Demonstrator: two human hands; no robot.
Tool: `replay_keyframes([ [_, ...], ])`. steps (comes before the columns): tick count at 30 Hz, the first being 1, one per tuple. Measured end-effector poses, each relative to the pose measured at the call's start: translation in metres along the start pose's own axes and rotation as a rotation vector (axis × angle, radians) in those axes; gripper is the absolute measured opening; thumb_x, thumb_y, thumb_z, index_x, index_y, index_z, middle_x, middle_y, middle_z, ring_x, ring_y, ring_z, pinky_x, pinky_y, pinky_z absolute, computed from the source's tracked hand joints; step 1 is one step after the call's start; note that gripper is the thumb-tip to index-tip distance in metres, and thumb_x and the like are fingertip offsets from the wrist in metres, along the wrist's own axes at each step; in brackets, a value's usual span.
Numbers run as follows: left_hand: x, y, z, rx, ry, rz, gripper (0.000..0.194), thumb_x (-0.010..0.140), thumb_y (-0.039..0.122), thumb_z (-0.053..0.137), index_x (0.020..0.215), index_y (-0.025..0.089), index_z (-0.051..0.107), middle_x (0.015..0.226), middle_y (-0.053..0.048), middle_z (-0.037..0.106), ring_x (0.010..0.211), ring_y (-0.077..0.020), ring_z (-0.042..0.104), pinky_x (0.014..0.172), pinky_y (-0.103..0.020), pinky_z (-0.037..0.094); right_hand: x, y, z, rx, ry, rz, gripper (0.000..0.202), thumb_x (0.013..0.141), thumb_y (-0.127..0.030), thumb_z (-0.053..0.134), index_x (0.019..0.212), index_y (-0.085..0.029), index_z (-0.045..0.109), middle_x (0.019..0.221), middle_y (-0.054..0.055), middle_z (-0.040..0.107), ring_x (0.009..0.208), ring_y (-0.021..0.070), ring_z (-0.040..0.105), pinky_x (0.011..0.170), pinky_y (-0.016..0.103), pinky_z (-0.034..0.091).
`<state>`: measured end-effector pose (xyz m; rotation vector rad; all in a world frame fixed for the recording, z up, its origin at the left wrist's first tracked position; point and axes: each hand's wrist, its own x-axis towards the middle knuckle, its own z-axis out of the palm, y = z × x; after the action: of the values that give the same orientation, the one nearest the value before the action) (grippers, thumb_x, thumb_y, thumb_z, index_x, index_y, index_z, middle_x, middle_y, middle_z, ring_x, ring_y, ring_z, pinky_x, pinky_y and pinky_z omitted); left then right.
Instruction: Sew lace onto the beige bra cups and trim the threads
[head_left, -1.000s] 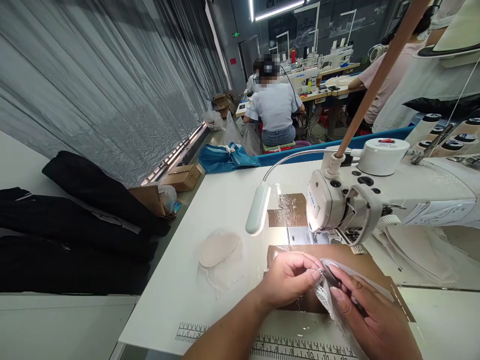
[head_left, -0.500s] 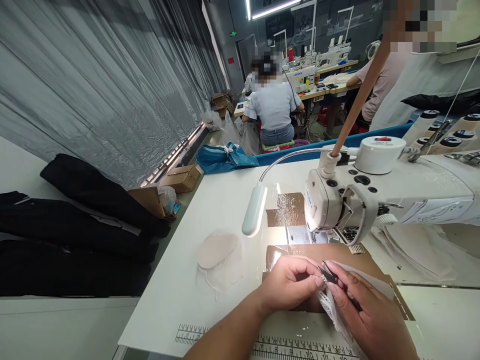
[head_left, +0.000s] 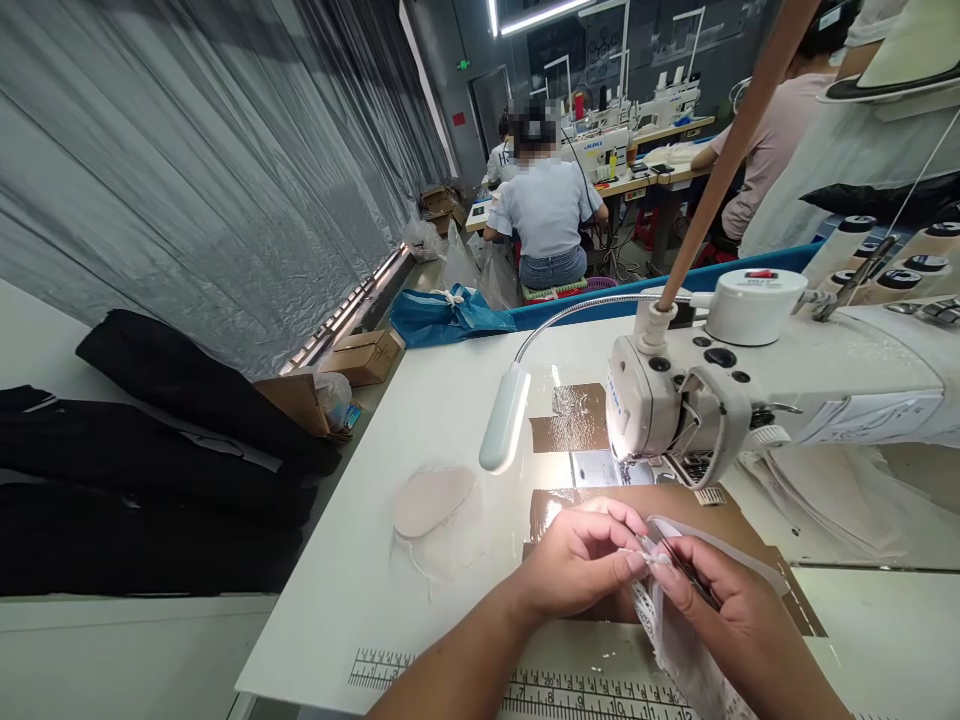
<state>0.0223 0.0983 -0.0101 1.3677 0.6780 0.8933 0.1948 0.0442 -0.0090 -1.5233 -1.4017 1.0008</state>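
My left hand (head_left: pixel 574 562) is closed in a pinch on the edge of a white lace-trimmed fabric piece (head_left: pixel 679 645), in front of the sewing machine (head_left: pixel 660 400). Close beside it, my right hand (head_left: pixel 739 615) is closed around dark thread snips (head_left: pixel 696 578), its thumb and fingertips also against the fabric. The snips' blades point up and left near the pinched edge; their tips are partly hidden by fingers and cloth. From the hands the fabric hangs down over the table's front, with lace along its left edge.
Brown tape-covered sheets (head_left: pixel 570 432) lie around the needle plate. A round sheer fabric piece (head_left: pixel 433 502) lies left on the white table (head_left: pixel 337 600), above a printed ruler (head_left: pixel 570 692). A lamp (head_left: pixel 505 420) overhangs the table. Fabric pieces (head_left: pixel 825 500) are stacked right. Co-workers sit beyond.
The snips have drawn back from the pinched edge and their blades look tilted more upright. More of the fabric shows between my hands. The left hand stays almost in place.
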Motion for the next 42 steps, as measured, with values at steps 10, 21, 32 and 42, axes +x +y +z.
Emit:
replay_keyframes([
  [10, 0.001, -0.002, 0.0, -0.046, -0.012, -0.001, 0.015, 0.082, 0.025, 0.074, 0.077, 0.011, 0.071, 0.095, -0.008, 0.064, 0.084, -0.0137, 0.059, 0.083, -0.027, 0.048, -0.003, 0.005, -0.002, -0.012, 0.062, -0.001, 0.033, 0.088, -0.053, 0.052, 0.075, -0.025, 0.063, 0.069, -0.003, 0.061, 0.067, 0.0165, 0.056, 0.061, 0.023, 0.043],
  [21, -0.001, 0.003, 0.002, -0.401, -0.106, -0.105, 0.009, 0.082, 0.021, 0.075, 0.083, 0.012, 0.074, 0.105, -0.011, 0.07, 0.1, -0.0195, 0.066, 0.097, -0.036, 0.048, 0.001, 0.003, 0.0, 0.009, -0.002, 0.083, 0.036, 0.085, -0.059, 0.053, 0.08, -0.025, 0.064, 0.075, -0.003, 0.065, 0.073, 0.0179, 0.062, 0.063, 0.024, 0.046],
  [32, 0.003, 0.002, -0.004, -0.241, 0.0, -0.056, 0.019, 0.082, 0.029, 0.076, 0.079, 0.01, 0.072, 0.092, -0.009, 0.069, 0.083, -0.0146, 0.063, 0.079, -0.027, 0.05, -0.01, 0.033, -0.003, -0.272, 0.12, -0.323, 0.039, 0.098, -0.045, 0.043, 0.132, -0.032, 0.057, 0.127, -0.002, 0.068, 0.115, 0.0183, 0.064, 0.089, 0.026, 0.054],
  [42, 0.002, 0.003, -0.003, -0.158, 0.003, -0.014, 0.02, 0.082, 0.031, 0.075, 0.081, 0.011, 0.073, 0.093, -0.01, 0.07, 0.087, -0.0177, 0.064, 0.086, -0.032, 0.05, -0.005, 0.033, -0.006, -0.398, 0.135, -0.405, 0.036, 0.093, -0.042, 0.05, 0.122, -0.03, 0.068, 0.116, 0.001, 0.073, 0.105, 0.0231, 0.07, 0.086, 0.032, 0.059],
])
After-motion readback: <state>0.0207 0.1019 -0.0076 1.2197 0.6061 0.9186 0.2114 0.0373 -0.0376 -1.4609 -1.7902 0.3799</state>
